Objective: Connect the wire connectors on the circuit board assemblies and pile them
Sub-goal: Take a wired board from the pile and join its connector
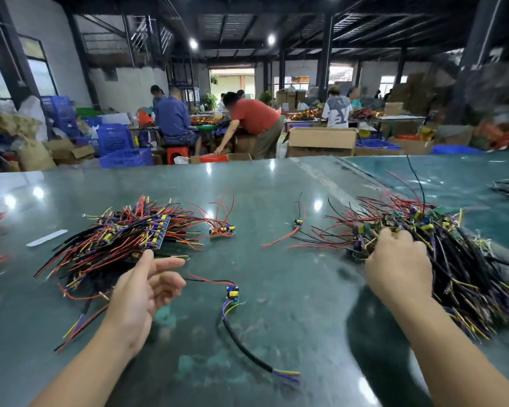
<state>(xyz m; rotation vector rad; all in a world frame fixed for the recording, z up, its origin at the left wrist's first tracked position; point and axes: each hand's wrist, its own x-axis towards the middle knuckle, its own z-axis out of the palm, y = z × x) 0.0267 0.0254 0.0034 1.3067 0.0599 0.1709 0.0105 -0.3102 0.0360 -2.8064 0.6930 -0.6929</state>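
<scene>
While the head view took in a green worktable (276,259) across the lower half of the frame, the person's two bare arms reached up from the bottom edge. The left hand (143,292), left of centre, hung released, fingers loosely spread and holding nothing, just below a fanned stack of circuit board assemblies (130,236) at centre left. That stack looked like the finished pile, its boards lying in rough order with red, black and yellow leads splayed outward. The right hand (398,268), at the right of the frame, had its fingers curled into a tangled heap of assemblies (453,259), grasping at boards and wires there; exactly which piece it held could not be told. Three strays lay apart on the table: a single assembly with a black cable (232,293) near lower centre, a small cluster of boards (222,230) right of the stack, and one lone board (298,222) at centre. Judged from the heap's bulk, the job seemed perhaps half done, with much left to connect and pile.
</scene>
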